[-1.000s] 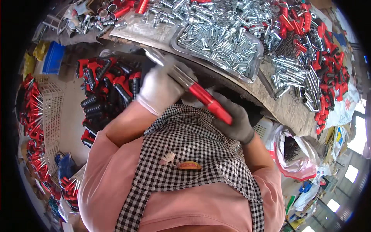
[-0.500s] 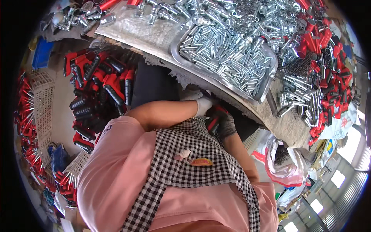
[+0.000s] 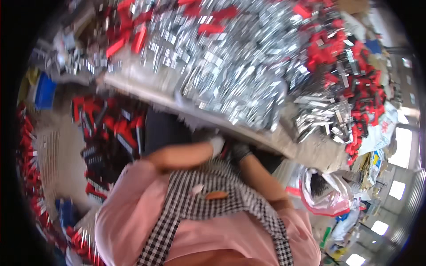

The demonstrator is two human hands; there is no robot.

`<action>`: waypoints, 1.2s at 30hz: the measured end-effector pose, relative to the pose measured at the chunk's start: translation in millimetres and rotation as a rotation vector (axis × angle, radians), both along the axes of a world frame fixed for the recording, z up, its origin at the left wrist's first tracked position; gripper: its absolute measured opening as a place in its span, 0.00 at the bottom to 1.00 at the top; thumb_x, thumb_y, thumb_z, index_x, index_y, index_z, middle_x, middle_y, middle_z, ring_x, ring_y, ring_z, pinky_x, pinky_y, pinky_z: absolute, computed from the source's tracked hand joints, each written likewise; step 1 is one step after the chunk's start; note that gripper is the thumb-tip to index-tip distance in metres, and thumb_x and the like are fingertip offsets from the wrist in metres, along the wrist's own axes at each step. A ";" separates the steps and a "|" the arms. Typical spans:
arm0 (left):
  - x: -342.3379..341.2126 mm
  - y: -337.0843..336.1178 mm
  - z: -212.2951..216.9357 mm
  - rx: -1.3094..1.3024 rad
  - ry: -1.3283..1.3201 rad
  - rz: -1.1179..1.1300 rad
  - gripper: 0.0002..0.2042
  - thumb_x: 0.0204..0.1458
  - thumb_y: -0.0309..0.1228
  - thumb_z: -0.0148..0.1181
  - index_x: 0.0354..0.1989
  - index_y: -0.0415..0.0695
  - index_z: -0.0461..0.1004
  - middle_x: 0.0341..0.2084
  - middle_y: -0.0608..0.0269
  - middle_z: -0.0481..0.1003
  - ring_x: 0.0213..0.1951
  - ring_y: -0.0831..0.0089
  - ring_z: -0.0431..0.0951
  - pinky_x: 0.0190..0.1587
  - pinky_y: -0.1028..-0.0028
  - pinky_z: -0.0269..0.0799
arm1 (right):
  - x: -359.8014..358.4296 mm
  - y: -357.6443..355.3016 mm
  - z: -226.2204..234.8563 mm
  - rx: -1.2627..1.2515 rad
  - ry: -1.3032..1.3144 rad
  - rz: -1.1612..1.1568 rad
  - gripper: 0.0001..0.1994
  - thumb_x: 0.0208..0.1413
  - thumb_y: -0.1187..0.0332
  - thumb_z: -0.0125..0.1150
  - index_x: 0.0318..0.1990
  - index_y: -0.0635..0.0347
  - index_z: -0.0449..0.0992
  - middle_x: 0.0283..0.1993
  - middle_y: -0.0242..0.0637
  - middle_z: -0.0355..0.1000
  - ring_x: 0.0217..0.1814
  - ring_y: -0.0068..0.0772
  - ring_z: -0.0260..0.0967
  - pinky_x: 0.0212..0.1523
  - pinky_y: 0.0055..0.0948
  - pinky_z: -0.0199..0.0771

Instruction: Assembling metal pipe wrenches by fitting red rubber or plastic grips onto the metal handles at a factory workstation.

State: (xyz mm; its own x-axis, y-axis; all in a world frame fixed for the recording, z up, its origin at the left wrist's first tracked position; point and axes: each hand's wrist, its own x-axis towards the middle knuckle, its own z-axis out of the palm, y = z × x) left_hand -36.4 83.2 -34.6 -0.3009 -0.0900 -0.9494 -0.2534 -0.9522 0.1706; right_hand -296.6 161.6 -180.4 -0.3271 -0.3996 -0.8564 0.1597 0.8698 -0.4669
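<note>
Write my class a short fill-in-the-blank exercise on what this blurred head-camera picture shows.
1. The heap of small metal parts on the worktable is ____ in colour.
2. The left hand wears a ____ glove.
3. The right hand wears a ____ glove.
4. Over the pink shirt lies a black-and-white ____ apron.

Missing words: silver; white; dark; checked

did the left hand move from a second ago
Yes. The gloved left hand has dropped from up by the tray of silver metal parts to below the table edge, close against the checked apron.
</note>
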 end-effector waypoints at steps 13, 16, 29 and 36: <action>-103.3 14.0 -248.4 -1.269 0.201 -1.535 0.29 0.40 0.52 0.65 0.44 0.40 0.80 0.46 0.48 0.78 0.49 0.55 0.78 0.51 0.61 0.72 | -72.3 -90.0 70.6 -0.485 0.092 -0.034 0.17 0.62 0.59 0.51 0.54 0.58 0.70 0.47 0.45 0.74 0.41 0.40 0.75 0.36 0.36 0.76; -95.1 14.1 -238.1 -1.067 0.145 -1.620 0.30 0.38 0.54 0.66 0.44 0.40 0.81 0.46 0.45 0.78 0.49 0.52 0.78 0.51 0.60 0.72 | -32.8 -74.4 35.7 -0.459 -0.020 0.002 0.18 0.62 0.58 0.51 0.54 0.58 0.70 0.47 0.45 0.74 0.41 0.40 0.75 0.37 0.36 0.76; -87.9 9.7 -158.4 -0.996 0.199 -1.543 0.25 0.46 0.52 0.58 0.46 0.47 0.81 0.43 0.52 0.80 0.50 0.54 0.77 0.52 0.59 0.70 | 28.4 28.2 -21.7 -0.329 -0.213 0.051 0.19 0.62 0.58 0.51 0.56 0.57 0.70 0.50 0.46 0.73 0.42 0.40 0.75 0.38 0.35 0.76; -66.1 -5.5 -171.6 -1.097 0.568 -1.028 0.31 0.56 0.54 0.47 0.63 0.47 0.65 0.59 0.56 0.69 0.61 0.59 0.66 0.62 0.60 0.62 | 73.7 84.6 143.1 -0.283 0.835 1.100 0.19 0.57 0.60 0.55 0.57 0.46 0.72 0.39 0.53 0.75 0.37 0.57 0.75 0.36 0.45 0.76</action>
State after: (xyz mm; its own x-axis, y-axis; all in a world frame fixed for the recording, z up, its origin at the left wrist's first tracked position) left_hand -102.5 77.6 -206.2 -0.9343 -0.1663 -0.3153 -0.3462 0.2133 0.9136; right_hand -223.0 246.1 -37.3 -0.1037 -0.9033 -0.4163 -0.9374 0.2286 -0.2626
